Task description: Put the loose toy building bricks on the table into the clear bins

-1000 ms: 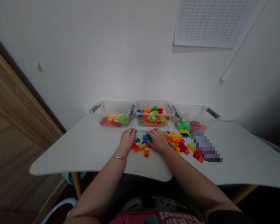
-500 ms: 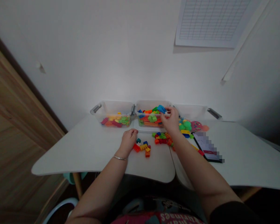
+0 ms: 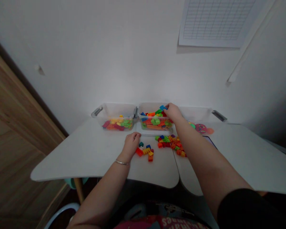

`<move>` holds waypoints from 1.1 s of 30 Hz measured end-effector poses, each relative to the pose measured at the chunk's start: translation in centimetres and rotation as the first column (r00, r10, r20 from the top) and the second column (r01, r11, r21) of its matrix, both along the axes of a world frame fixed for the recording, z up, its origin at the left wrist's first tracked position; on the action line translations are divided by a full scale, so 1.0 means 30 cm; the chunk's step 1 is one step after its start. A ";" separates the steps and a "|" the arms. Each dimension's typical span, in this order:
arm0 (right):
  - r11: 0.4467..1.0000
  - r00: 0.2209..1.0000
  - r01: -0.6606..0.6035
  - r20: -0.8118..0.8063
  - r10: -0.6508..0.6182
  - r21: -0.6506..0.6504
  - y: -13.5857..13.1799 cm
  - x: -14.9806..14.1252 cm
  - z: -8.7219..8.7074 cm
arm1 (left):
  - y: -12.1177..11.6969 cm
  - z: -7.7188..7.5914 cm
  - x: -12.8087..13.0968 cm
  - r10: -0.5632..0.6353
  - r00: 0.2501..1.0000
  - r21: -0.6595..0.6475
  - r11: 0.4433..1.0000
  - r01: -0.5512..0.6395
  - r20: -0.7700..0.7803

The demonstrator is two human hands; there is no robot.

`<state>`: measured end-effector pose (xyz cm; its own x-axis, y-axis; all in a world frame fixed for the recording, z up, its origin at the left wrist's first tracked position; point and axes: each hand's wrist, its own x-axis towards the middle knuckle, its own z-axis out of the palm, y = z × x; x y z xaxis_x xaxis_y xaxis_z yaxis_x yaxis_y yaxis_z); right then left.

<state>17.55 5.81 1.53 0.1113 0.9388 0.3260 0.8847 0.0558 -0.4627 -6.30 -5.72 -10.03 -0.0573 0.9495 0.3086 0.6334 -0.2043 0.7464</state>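
Note:
Over the right side of the middle clear bin (image 3: 154, 131), my right hand (image 3: 173, 112) pinches a blue toy brick (image 3: 163, 107) between thumb and fingers. Green, red and orange pieces fill that bin below it. My left hand (image 3: 131, 143) rests on the white table with its fingers curled together; whatever they may hold is hidden. Beside it lies a small group of loose bricks, among them a red brick (image 3: 139, 152), a yellow brick (image 3: 146, 150) and an orange brick (image 3: 150, 157). A larger brick pile (image 3: 166, 140) lies further right, partly behind my right forearm.
The left clear bin (image 3: 105, 111) holds colourful pieces. A right clear bin (image 3: 197, 112) stands beside the middle one, with round coloured pieces (image 3: 201, 128) in it. A phone or tablet (image 3: 210, 141) is mostly covered by my right arm. The wall rises behind the bins.
My right hand has moved slightly up and back with the blue brick, and its forearm now covers most of the phone or tablet. My left hand stays in place.

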 end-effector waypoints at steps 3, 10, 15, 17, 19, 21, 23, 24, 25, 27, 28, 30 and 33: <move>1.000 1.000 -0.008 0.004 0.008 0.019 -0.004 -0.002 -0.005 | 0.003 0.001 0.001 -0.018 1.000 -0.010 1.000 0.019 0.024; 0.956 0.995 -0.081 -0.038 0.095 0.281 -0.023 0.002 -0.023 | 0.010 -0.007 0.002 -0.026 0.994 0.002 1.000 0.026 0.109; 0.824 0.952 -0.165 -0.130 0.276 0.543 -0.083 0.019 -0.051 | 0.012 -0.026 -0.002 -0.024 0.979 0.024 1.000 0.019 0.201; 0.778 0.931 -0.159 -0.170 0.324 0.608 -0.129 0.014 -0.072 | 0.016 -0.036 -0.001 -0.013 0.962 0.047 0.999 0.000 0.274; 0.736 0.909 -0.191 -0.165 0.382 0.650 -0.191 -0.008 -0.103 | 0.021 -0.044 0.000 0.008 0.927 0.069 0.997 -0.037 0.376; 0.707 0.876 -0.304 -0.104 0.471 0.638 -0.265 -0.047 -0.148 | 0.027 -0.046 0.001 0.039 0.863 0.066 0.994 -0.083 0.503; 0.693 0.814 -0.466 -0.040 0.579 0.551 -0.345 -0.098 -0.203 | 0.030 -0.041 0.000 0.073 0.797 0.044 0.991 -0.124 0.599; 0.688 0.776 -0.549 -0.017 0.630 0.474 -0.384 -0.126 -0.231 | 0.031 -0.037 -0.002 0.091 0.762 0.029 0.989 -0.143 0.641; 0.684 0.744 -0.615 0.001 0.668 0.391 -0.422 -0.152 -0.257 | 0.031 -0.032 -0.005 0.108 0.723 0.012 0.987 -0.159 0.682; 0.676 0.701 -0.700 0.039 0.712 0.231 -0.489 -0.200 -0.301 | 0.029 -0.021 -0.011 0.136 0.629 -0.024 0.983 -0.183 0.766; 0.663 0.677 -0.734 0.080 0.731 0.147 -0.515 -0.220 -0.317 | 0.028 -0.015 -0.014 0.146 0.571 -0.045 0.981 -0.188 0.808; 0.642 0.635 -0.767 0.166 0.754 0.015 -0.550 -0.249 -0.338 | 0.024 -0.004 -0.018 0.158 0.481 -0.080 0.981 -0.178 0.862; 0.636 0.600 -0.765 0.249 0.760 -0.099 -0.558 -0.266 -0.352 | 0.020 0.008 -0.015 0.172 0.418 -0.118 0.982 -0.150 0.892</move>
<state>9.56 -10.92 -9.04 -0.7278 0.6391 0.2489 0.5961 0.7689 -0.2314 -6.76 -5.11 -9.79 -0.4430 0.8960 -0.0292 -0.3738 -0.1550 0.9145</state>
